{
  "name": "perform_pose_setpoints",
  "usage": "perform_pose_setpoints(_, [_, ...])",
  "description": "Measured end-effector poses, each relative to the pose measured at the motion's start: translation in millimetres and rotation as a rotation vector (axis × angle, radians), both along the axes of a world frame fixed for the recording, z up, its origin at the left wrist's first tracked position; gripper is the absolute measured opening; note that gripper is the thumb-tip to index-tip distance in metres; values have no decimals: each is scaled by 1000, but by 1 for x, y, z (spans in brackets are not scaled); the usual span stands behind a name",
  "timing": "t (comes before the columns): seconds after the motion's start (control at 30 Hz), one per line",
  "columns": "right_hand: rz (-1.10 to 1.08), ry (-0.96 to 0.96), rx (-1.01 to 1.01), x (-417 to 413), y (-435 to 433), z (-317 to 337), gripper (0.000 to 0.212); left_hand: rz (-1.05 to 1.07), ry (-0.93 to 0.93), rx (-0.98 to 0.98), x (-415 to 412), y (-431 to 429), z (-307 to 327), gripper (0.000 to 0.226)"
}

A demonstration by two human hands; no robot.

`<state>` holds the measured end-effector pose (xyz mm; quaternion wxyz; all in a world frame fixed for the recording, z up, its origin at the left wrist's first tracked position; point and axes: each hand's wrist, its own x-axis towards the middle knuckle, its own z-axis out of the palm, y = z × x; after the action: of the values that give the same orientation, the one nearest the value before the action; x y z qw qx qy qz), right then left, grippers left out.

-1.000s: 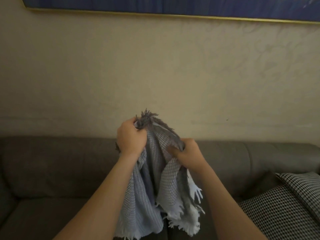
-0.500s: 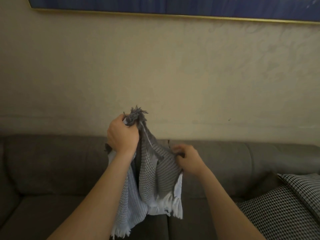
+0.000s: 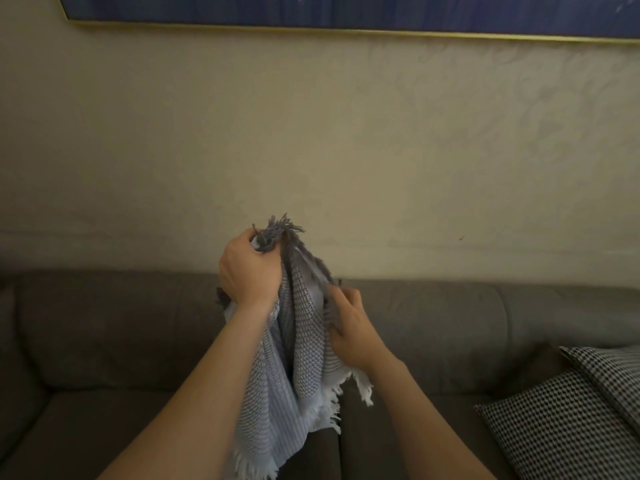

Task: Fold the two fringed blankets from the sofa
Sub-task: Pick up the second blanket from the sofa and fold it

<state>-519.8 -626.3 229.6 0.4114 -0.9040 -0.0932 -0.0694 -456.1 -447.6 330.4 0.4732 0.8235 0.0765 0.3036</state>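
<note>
Fringed blanket [image 3: 294,375] hangs bunched at frame centre, above grey sofa [image 3: 104,327]. Left hand [image 3: 250,271] fists its tasselled top; right hand [image 3: 349,329] grips fabric lower, fingers curled.

- The right hand [image 3: 349,323] has shifted left, toward the left hand [image 3: 251,268]. The gap between the two is narrower than a second ago.
- The right fingers [image 3: 332,294] now dig into a fold lower on the blanket [image 3: 298,341], where half a second ago they pinched its upper edge.
- The blanket has gathered from a spread drape into a tighter hanging bundle.
- The pale fringe [image 3: 362,389] now dangles just under the right wrist, after bunching lower between the arms.
</note>
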Motion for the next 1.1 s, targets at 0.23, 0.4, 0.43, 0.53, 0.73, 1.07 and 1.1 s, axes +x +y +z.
perform_pose_setpoints(0.23, [-23,115,-289,8,6,14,34,-28,40,15,3,-3,-5,21])
perform_pose_setpoints(0.4, [133,453,-517,1,2,17,40,-21,39,8,11,-3,-8,16])
perform_pose_setpoints(0.43, [145,496,-519,-1,-1,14,53,-7,37,18,14,-3,-9,11])
perform_pose_setpoints(0.53, [130,595,-538,-5,-14,2,74,18,61,56,24,-1,-15,4])
perform_pose_setpoints(0.73, [30,789,-575,-15,-35,-19,77,26,49,22,26,0,-25,12])
perform_pose_setpoints(1.07, [-33,635,-310,-9,-40,-31,79,-161,-55,-13,25,0,-30,15])
perform_pose_setpoints(1.1, [-23,576,-243,-8,-37,-32,79,-171,-55,-19,25,0,-31,16])
